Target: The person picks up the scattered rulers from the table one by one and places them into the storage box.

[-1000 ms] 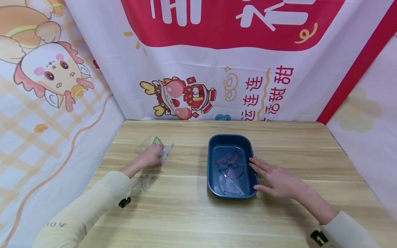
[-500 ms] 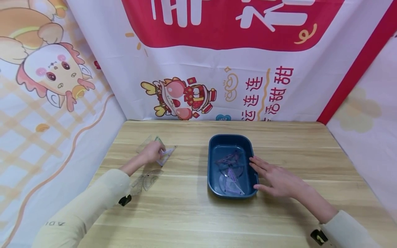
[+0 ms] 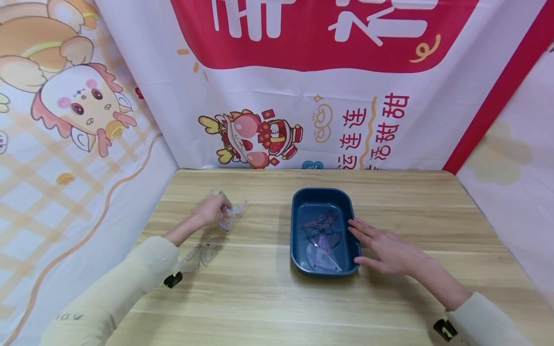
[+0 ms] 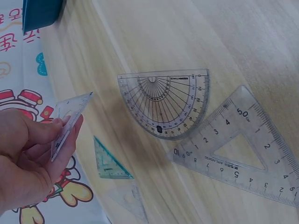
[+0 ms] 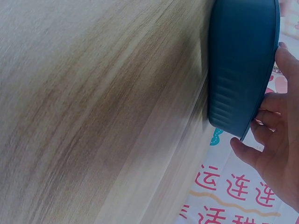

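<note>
My left hand (image 3: 210, 210) pinches a clear set square (image 4: 70, 120) between thumb and fingers, above the table at the left. Below it in the left wrist view lie a green set square (image 4: 110, 163) and a faint clear piece (image 4: 131, 203). A clear protractor (image 4: 164, 105) touches or overlaps a larger clear set square (image 4: 271, 149) nearer me. My right hand (image 3: 387, 250) rests its extended fingers on the right rim of a dark blue tray (image 3: 295, 269). Inside the tray lie several purplish transparent pieces (image 3: 321, 245), set squares among them, partly overlapping.
The wooden table (image 3: 259, 298) reaches back to a printed cloth (image 3: 268, 86) hanging behind it. More printed cloth (image 3: 147, 158) closes off the left side, and a pale cloth (image 3: 510, 192) stands at the right.
The left hand has lifted slightly with the set square, which has shifted a little to the right. The right hand and the tray hold their places.
</note>
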Demonstrator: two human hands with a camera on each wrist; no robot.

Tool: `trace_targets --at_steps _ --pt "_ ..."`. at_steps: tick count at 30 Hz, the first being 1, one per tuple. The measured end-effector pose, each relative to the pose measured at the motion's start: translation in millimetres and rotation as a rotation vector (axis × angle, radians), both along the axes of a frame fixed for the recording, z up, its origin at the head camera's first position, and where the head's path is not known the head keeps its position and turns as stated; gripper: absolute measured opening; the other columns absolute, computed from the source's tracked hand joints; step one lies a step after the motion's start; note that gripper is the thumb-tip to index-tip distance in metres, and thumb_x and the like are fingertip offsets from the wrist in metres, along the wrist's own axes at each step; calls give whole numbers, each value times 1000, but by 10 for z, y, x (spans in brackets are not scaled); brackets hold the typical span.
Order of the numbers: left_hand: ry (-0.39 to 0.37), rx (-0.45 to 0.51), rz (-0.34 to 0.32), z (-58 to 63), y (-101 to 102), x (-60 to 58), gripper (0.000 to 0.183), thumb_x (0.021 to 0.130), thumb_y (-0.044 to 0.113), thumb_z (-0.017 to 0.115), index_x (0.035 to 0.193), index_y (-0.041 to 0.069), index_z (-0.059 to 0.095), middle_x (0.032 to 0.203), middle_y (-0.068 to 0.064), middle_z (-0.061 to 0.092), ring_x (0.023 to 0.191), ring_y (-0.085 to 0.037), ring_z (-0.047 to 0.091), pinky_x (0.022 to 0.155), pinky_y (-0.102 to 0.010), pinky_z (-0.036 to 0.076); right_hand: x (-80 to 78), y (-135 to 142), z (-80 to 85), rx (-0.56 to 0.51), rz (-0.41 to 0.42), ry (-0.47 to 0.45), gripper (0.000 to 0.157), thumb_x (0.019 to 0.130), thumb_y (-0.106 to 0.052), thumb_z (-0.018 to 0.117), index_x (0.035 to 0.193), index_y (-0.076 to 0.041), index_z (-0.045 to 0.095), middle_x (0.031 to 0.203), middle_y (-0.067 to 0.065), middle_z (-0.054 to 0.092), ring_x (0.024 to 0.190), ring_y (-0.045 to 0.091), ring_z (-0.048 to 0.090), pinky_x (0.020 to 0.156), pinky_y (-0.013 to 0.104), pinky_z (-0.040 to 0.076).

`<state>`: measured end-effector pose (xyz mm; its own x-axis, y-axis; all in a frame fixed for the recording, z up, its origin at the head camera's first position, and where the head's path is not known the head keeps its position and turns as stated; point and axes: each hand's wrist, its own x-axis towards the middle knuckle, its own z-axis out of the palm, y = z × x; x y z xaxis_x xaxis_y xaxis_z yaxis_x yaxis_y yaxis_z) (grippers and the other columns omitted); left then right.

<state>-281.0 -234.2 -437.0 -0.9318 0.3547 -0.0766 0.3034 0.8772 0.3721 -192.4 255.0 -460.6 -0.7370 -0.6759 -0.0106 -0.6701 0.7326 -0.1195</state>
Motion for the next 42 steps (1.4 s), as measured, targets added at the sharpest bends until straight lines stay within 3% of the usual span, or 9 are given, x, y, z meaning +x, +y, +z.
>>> trace_targets --at_steps 6,11,19,42 --pt "3 17 -18 65 41 31 35 73 -12 75 108 -10 70 85 -11 75 79 -20 71 79 -35 61 -7 4 -4 -4 0 7 78 94 -54 60 152 -6 39 164 13 27 150 33 30 110 55 43" --pt "-26 5 -9 133 98 73 32 77 -8 74 109 -7 72 87 -9 76 77 -15 70 73 -28 60 -4 5 -6 -2 1 11 78 94 -53 60 152 -5 39 164 13 27 150 33 31 110 54 43" --pt "-67 69 -22 223 203 146 27 83 -8 69 110 -10 70 85 -12 75 70 -12 67 63 -22 57 -1 -5 5 -1 -3 10 78 94 -53 60 152 -5 39 164 14 28 150 33 30 110 55 43" --pt "-82 149 -22 606 456 216 30 87 -5 67 117 -8 68 93 -14 75 71 -12 69 63 -23 58 -8 -15 -1 8 2 15 78 95 -53 59 152 -5 39 164 14 27 150 33 32 109 54 44"
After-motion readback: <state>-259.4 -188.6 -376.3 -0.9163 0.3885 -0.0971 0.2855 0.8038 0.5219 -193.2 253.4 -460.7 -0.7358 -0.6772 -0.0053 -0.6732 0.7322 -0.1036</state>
